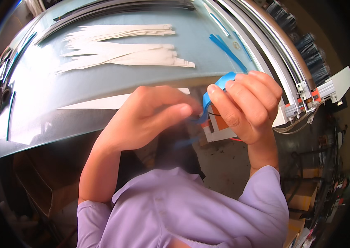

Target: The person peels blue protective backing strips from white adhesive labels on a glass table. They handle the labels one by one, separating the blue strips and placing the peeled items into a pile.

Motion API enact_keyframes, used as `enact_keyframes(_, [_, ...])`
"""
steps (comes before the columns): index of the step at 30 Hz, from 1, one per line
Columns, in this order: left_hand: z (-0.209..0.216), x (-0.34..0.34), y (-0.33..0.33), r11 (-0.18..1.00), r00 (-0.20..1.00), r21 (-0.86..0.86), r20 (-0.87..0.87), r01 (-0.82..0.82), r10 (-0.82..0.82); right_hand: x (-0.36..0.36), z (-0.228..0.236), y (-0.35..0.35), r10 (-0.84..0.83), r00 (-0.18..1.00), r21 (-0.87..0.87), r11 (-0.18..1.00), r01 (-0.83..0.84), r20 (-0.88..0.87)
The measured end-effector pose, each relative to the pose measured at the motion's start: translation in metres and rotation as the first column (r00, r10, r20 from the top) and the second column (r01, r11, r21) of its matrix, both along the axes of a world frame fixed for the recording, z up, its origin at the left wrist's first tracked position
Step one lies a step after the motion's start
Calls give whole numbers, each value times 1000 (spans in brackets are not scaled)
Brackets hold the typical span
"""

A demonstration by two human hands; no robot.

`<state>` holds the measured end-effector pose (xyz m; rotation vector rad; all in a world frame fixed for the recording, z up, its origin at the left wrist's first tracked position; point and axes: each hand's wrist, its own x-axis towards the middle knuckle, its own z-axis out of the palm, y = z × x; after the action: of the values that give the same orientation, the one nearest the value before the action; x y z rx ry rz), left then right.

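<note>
A glossy blue strip [206,103] bends in a curve between my two hands, above the near edge of the table. My right hand [249,101] pinches its upper part between thumb and fingers. My left hand [150,115] is curled, with its blurred fingertips closed at the strip's lower part; the exact grip is partly hidden. Below the left fingers a smeared blue length [187,142] hangs down. Behind the left hand, a long white pointed strip [96,102] lies along the table's near side.
On the glass-topped table [38,111] lie several white strips [125,53] in fanned piles. Dark long strips [117,14] run along the far side. More blue strips [228,53] rest at the right, near a metal rail [282,53]. Scissors [3,94] lie at the left.
</note>
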<state>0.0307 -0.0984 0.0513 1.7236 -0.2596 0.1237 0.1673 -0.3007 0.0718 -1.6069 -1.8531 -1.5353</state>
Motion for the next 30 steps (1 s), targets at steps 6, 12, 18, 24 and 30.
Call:
enact_keyframes(6, [-34,6,-14,999,970,-48,240,-20,31,9,-7,28,205,975,52,978,-201,-83])
enact_keyframes(12, [-68,-15,-37,669,956,-683,-191,-294,224,-18,-51,60,345,497,341,934,-102,-796])
enact_keyframes(18, [-84,-26,-24,472,894,-803,-159,-365,419,-74,-99,25,-39,-601,181,936,-302,-799])
enact_keyframes(24, [-82,-35,-31,514,871,-730,-234,-450,432,-73,-98,45,96,-487,176,977,-121,-868])
enact_keyframes(30, [-94,-49,-26,613,824,-562,-269,-555,499,-71,-109,60,120,283,109,993,-55,-951])
